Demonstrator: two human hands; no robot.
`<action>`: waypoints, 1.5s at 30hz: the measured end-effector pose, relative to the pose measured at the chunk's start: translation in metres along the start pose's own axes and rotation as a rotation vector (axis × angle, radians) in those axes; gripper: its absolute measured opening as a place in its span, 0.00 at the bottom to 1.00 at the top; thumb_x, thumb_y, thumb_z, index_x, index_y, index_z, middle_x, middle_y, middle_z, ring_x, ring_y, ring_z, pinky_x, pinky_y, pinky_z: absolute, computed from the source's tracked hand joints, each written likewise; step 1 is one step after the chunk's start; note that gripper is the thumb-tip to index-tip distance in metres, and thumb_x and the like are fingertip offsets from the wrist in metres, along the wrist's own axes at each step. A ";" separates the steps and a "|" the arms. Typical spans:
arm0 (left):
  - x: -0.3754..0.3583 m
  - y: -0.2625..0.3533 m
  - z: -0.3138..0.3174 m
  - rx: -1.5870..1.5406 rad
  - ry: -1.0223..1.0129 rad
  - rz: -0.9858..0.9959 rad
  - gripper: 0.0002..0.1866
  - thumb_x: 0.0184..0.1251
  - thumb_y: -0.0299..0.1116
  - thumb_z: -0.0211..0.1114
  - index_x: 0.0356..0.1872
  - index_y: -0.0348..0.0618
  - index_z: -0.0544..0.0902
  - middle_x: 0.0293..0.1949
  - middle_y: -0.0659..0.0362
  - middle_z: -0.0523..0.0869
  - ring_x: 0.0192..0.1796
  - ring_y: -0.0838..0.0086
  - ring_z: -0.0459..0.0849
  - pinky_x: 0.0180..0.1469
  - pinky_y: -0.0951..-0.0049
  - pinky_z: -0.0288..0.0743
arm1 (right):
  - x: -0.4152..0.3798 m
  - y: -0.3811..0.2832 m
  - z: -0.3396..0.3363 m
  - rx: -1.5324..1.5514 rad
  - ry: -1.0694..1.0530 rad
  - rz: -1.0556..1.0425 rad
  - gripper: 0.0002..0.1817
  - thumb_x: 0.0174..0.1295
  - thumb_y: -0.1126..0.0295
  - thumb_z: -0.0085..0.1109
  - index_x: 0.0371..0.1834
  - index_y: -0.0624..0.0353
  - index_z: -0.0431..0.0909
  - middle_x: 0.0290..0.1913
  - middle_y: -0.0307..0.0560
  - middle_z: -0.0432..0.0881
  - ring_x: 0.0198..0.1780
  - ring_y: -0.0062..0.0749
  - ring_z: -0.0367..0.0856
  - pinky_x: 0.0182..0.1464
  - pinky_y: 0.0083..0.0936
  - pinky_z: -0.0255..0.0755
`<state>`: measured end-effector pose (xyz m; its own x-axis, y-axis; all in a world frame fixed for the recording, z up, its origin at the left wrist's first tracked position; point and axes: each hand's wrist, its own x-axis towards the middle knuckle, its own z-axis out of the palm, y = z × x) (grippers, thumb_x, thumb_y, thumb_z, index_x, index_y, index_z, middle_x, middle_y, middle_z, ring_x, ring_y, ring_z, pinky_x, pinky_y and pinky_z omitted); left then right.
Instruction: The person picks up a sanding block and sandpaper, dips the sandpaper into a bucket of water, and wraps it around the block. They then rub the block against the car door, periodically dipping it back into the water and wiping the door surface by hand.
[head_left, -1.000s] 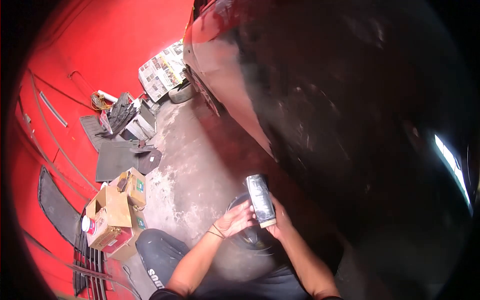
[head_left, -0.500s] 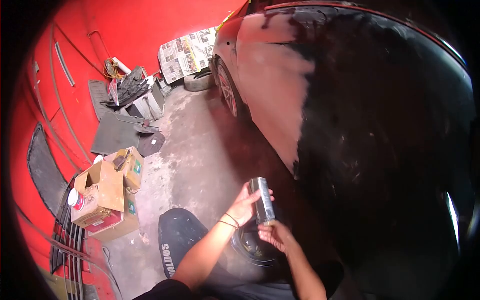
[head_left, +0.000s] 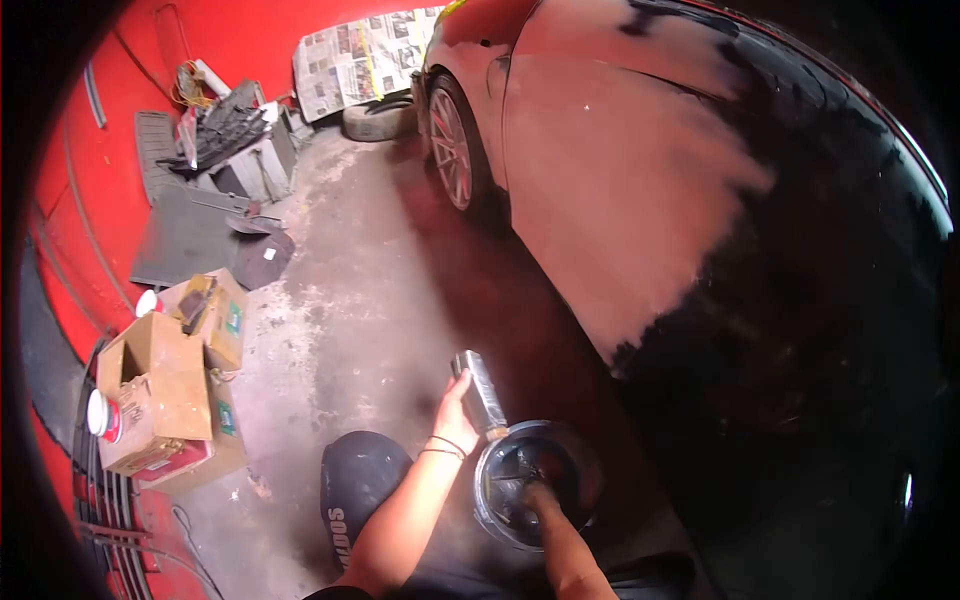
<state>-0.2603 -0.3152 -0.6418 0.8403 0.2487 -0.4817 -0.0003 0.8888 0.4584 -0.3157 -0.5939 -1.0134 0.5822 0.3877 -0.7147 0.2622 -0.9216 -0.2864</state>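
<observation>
My left hand (head_left: pixel 456 415) is wrapped round a long grey sanding block (head_left: pixel 482 398), held tilted beside the rim of a bucket (head_left: pixel 481 480). The block's lower end is close to that rim. Inside the bucket is my right hand (head_left: pixel 539 496), reaching down into dark contents that look like water. Its fingers are hidden there, so whether they hold anything cannot be seen. On the right stands a car, its door panel (head_left: pixel 610 170) dull pinkish-grey in the front part and dark further back.
Cardboard boxes (head_left: pixel 185 395) with a white-lidded tub (head_left: pixel 103 415) stand at left. Car parts (head_left: pixel 190 235) lean along the red wall. A tyre (head_left: pixel 378 123) lies beneath newspaper sheeting (head_left: pixel 345 65) at the back. The car's wheel (head_left: pixel 452 150) borders the concrete floor (head_left: pixel 350 290).
My right hand has let go of the block's lower end and gone down into the bucket. My left hand has moved left with the block. The view has shifted, showing more of the car door.
</observation>
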 end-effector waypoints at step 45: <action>0.208 0.144 0.410 0.651 0.023 1.226 0.13 0.72 0.35 0.72 0.54 0.46 0.92 0.41 0.43 0.93 0.46 0.47 0.92 0.49 0.49 0.84 | -0.593 -0.122 -0.678 -1.433 1.092 0.088 0.35 0.62 0.76 0.64 0.74 0.36 0.81 0.90 0.43 0.66 0.93 0.54 0.56 0.92 0.67 0.48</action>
<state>0.1364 -0.2935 -0.3699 0.4783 0.7433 0.4677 -0.4682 -0.2348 0.8519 -0.1713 -0.6977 -0.1221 0.6652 0.7265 0.1720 0.2527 -0.4359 0.8638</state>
